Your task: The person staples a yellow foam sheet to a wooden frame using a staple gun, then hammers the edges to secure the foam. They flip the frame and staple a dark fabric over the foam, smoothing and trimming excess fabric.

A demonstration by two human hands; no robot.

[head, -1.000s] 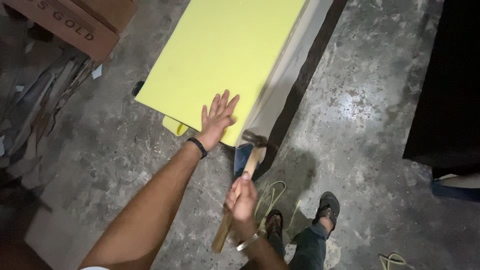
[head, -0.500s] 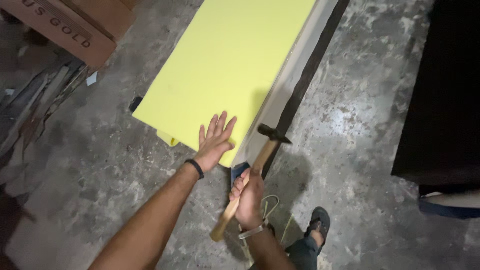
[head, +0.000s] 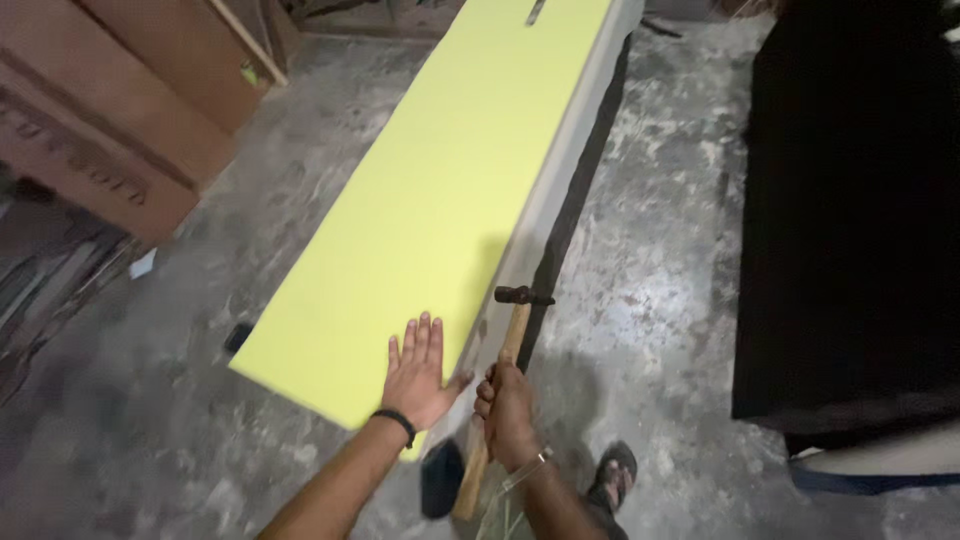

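Observation:
A long yellow-green panel [head: 440, 190] lies raised above the concrete floor and runs away from me. Its pale side edge [head: 560, 170] faces right. My left hand [head: 418, 372] lies flat, fingers spread, on the panel's near right corner. My right hand [head: 508, 412] grips the wooden handle of a hammer [head: 512, 340]. The hammer's dark metal head is up, close beside the panel's right edge. A black band sits on my left wrist.
Brown cardboard boxes [head: 120, 140] stand at the left. A large black panel [head: 850, 210] fills the right side. My sandalled foot [head: 615, 478] stands on the stained concrete floor [head: 660, 300]. A small dark block [head: 238, 338] lies under the panel's left edge.
The view has tilted up, showing the panel's full length. The hammer has swung more upright, its head raised beside the panel edge. My left hand stays flat on the corner.

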